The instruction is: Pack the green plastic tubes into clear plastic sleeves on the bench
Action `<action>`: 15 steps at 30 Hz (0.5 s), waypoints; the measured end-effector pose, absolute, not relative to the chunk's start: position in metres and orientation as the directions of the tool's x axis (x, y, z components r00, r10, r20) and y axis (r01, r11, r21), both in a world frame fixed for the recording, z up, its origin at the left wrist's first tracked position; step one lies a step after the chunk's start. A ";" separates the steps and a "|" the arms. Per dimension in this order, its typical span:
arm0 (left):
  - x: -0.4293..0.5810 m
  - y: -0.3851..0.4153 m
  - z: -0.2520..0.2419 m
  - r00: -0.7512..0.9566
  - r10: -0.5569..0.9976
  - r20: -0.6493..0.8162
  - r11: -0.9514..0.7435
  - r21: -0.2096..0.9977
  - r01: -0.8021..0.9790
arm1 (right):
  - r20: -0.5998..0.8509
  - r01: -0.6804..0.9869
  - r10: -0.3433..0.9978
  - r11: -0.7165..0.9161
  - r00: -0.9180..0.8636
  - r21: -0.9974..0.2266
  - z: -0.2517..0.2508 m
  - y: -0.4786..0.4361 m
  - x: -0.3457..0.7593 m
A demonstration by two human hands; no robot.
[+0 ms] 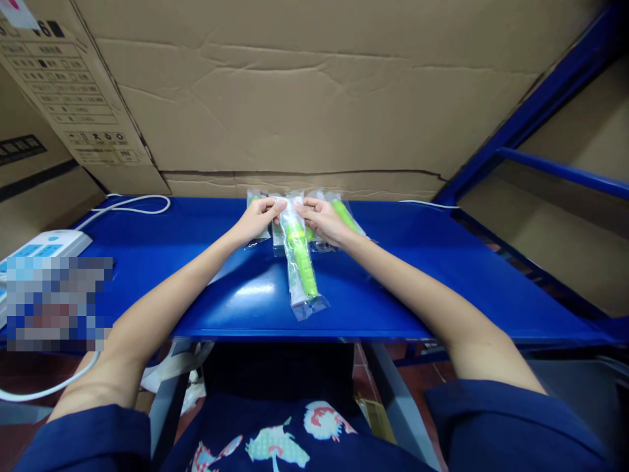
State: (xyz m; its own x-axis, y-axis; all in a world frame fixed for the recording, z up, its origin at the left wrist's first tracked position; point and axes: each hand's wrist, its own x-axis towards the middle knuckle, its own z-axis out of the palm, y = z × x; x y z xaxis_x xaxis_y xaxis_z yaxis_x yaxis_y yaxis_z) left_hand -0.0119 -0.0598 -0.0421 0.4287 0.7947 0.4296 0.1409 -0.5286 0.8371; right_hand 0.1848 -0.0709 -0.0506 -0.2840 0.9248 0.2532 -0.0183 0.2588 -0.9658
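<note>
The clear plastic bag (299,257) in front of you lies near the middle of the blue tabletop (236,288), its top end toward twelve o'clock and its lower end just past five. Inside is a bright green, ridged item (305,272), with a pale part above it. Your left hand (256,219) pinches the bag's top from ten o'clock, thumb and fingers closed; your right hand (325,220) pinches it from one o'clock, equally closed. More clear bags lie about your hands; the one at two o'clock (344,213) also holds something green.
</note>
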 end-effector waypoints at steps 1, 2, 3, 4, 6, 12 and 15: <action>-0.012 -0.060 -0.042 0.417 0.801 0.430 -0.521 0.843 0.132 | 0.257 -0.016 0.920 0.264 -0.295 -0.964 -0.051 -0.071 0.185; -0.011 -0.060 -0.042 0.406 0.808 0.426 -0.511 0.851 0.123 | 0.259 -0.008 0.914 0.270 -0.311 -0.963 -0.052 -0.071 0.184; -0.011 -0.061 -0.041 0.398 0.815 0.420 -0.499 0.859 0.116 | 0.257 0.009 0.909 0.275 -0.328 -0.961 -0.053 -0.070 0.184; -0.011 -0.061 -0.040 0.395 0.821 0.413 -0.490 0.865 0.112 | 0.250 0.033 0.904 0.279 -0.346 -0.960 -0.053 -0.070 0.184; -0.011 -0.062 -0.040 0.406 0.823 0.396 -0.475 0.873 0.113 | 0.230 0.084 0.894 0.282 -0.384 -0.956 -0.054 -0.070 0.185; -0.012 -0.062 -0.044 0.494 0.832 0.255 -0.361 0.923 0.133 | 0.221 0.107 0.876 0.292 -0.428 -0.950 -0.051 -0.076 0.184; -0.011 -0.061 -0.046 0.491 0.833 0.255 -0.353 0.928 0.118 | 0.235 0.068 0.880 0.287 -0.413 -0.956 -0.049 -0.079 0.180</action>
State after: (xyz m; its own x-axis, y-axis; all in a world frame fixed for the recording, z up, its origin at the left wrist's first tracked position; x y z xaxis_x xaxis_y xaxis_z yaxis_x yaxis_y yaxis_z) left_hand -0.0114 -0.0611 -0.0458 0.4910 0.8330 0.2549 0.1178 -0.3534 0.9280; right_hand 0.1805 -0.0791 -0.0494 -0.4130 0.8799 0.2349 0.0676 0.2868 -0.9556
